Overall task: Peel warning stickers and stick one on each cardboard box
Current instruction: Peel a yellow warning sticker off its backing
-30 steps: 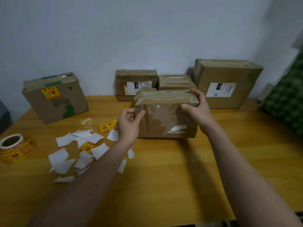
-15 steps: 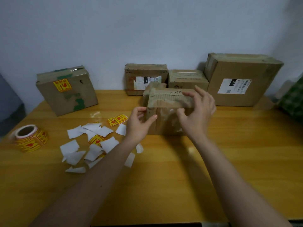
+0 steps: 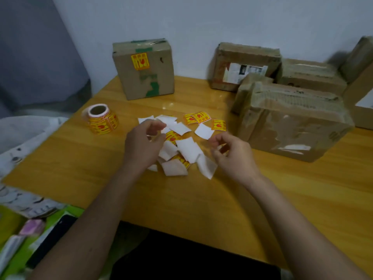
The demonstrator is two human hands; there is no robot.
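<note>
Both hands hover over a pile of white paper bits (image 3: pixel 187 148) and yellow stickers (image 3: pixel 196 118) on the wooden table (image 3: pixel 302 199). The left hand (image 3: pixel 144 146) has loose, curled fingers and holds nothing. The right hand (image 3: pixel 232 152) is blurry, so I cannot tell. The nearest box (image 3: pixel 290 122) sits just right of the pile. A sticker roll (image 3: pixel 102 119) stands to the left.

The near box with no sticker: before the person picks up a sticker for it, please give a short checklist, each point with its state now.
1. Near box stands on the table, front face free: ok.
2. This face has no warning sticker yet: ok, none visible.
3. Loose yellow stickers lie within reach beside the white backing papers: ok.
4. Left hand empty: cannot tell, fingers curled above the papers.
5. Right hand empty: cannot tell.
6. Sticker roll available as reserve: ok.
</note>
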